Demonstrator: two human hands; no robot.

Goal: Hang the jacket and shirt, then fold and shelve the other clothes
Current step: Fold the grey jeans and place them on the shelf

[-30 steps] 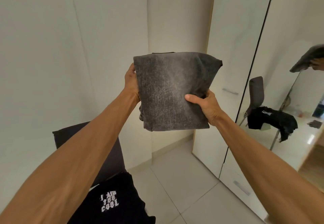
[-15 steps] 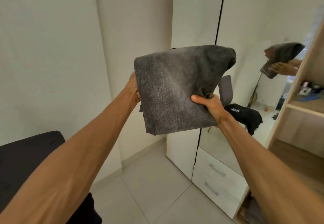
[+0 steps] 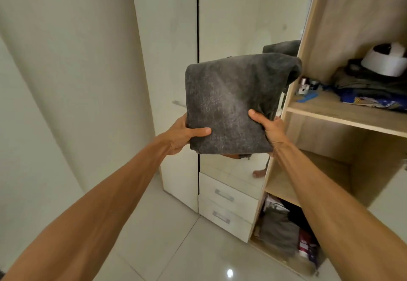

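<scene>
One folded grey garment, two hands. Left hand and right hand both gripping its near corners, thumbs on top, fingers curling underneath; open wardrobe shelves at right.

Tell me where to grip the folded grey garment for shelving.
Grip the folded grey garment at its two near corners, fingers underneath and thumbs on top, as the left hand and right hand do. It is a limp stack whose far corner droops.
</scene>
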